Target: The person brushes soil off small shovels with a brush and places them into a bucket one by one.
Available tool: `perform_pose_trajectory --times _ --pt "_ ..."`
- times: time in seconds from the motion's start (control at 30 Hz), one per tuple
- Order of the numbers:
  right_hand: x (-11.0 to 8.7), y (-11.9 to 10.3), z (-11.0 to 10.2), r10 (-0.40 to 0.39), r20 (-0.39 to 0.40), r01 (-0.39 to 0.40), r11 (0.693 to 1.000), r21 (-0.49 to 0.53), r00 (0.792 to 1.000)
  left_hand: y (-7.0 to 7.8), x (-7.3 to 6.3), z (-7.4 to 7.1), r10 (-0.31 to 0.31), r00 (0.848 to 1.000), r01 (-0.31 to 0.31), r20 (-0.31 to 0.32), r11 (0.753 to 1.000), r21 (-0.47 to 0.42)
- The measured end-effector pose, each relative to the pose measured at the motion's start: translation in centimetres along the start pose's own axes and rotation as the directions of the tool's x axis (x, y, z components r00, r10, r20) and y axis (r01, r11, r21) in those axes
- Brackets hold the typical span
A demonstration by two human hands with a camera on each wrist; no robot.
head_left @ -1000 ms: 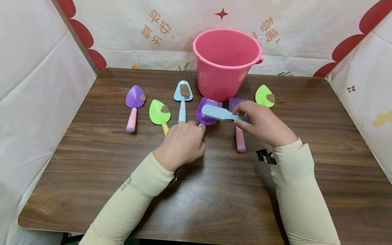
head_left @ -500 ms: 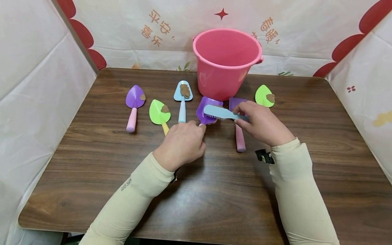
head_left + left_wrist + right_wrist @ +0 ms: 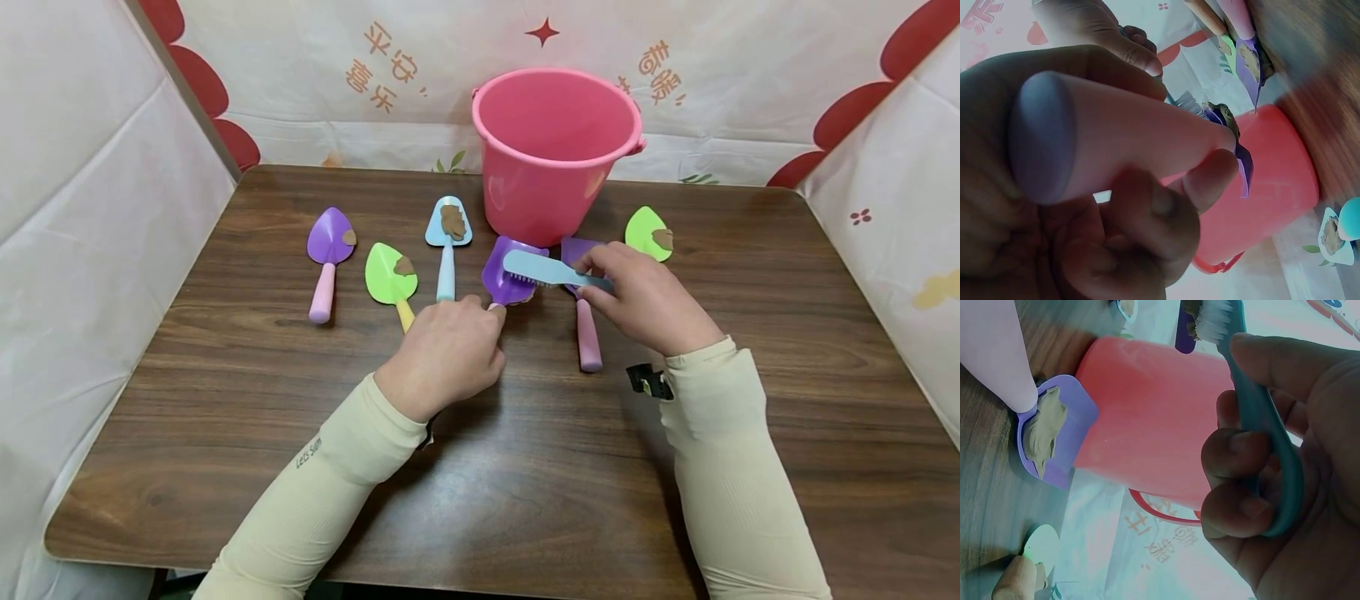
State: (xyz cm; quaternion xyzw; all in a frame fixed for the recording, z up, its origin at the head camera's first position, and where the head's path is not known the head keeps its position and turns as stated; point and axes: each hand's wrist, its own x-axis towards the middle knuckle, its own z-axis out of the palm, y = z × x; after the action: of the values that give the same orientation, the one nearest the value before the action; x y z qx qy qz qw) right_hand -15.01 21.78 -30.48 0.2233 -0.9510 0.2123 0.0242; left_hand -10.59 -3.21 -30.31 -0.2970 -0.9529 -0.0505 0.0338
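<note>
My left hand (image 3: 450, 354) grips the pink handle (image 3: 1129, 128) of a toy shovel, its fingers curled round it in the left wrist view. The shovel's purple scoop (image 3: 497, 275) is held in front of the bucket and bears a brown clay-like lump (image 3: 1227, 119). With my right hand (image 3: 647, 300) I hold a light blue brush (image 3: 543, 268) by its looped handle, thumb along the neck. Its white bristles (image 3: 1213, 320) point down over the scoop and appear to meet the brown lump. The scoop is partly hidden by the brush.
Behind the scoop stands a pink bucket (image 3: 536, 196). Several other toy shovels lie about, including a purple one (image 3: 330, 237), a green one (image 3: 386, 279), a light blue one (image 3: 446, 271) and a purple square-bladed one (image 3: 588, 337), with brown lumps on them. Another green shovel (image 3: 641, 233) lies right.
The brush has shifted slightly to the right over the purple scoop, in small steps. The scoop has barely moved, and the left hand keeps its grip in the same place.
</note>
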Motion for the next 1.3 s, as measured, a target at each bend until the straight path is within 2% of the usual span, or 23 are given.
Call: perform_pose_trajectory --times 0.2,0.47,0.7,1.0,1.2,1.3 --pt "-0.1 0.1 -0.2 0.022 -0.02 -0.023 1.0 -0.01 1.0 0.1 -0.1 0.0 0.017 0.999 -0.017 -0.027 1.0 0.004" --pt "-0.3 0.7 -0.7 0.11 -0.125 -0.119 0.991 -0.06 0.986 0.2 -0.3 0.1 0.045 0.999 -0.045 -0.028 0.999 0.0" --pt "-0.3 1.0 -0.9 0.112 -0.171 -0.121 0.992 -0.041 0.979 0.2 -0.3 -0.1 0.045 0.998 -0.045 -0.04 0.999 0.006" --pt "-0.4 1.0 -1.3 0.162 -0.181 -0.168 0.986 -0.02 0.97 0.1 -0.2 -0.1 0.045 0.999 -0.045 -0.004 0.998 -0.034" --pt "-0.5 1.1 -1.4 0.161 -0.189 -0.169 0.985 -0.027 0.969 0.0 0.0 -0.1 0.035 0.997 -0.029 0.063 0.996 -0.09" --pt "-0.5 1.1 -1.4 0.165 -0.189 -0.172 0.985 -0.023 0.968 -0.1 0.1 0.0 0.029 0.998 -0.021 0.063 0.992 -0.126"
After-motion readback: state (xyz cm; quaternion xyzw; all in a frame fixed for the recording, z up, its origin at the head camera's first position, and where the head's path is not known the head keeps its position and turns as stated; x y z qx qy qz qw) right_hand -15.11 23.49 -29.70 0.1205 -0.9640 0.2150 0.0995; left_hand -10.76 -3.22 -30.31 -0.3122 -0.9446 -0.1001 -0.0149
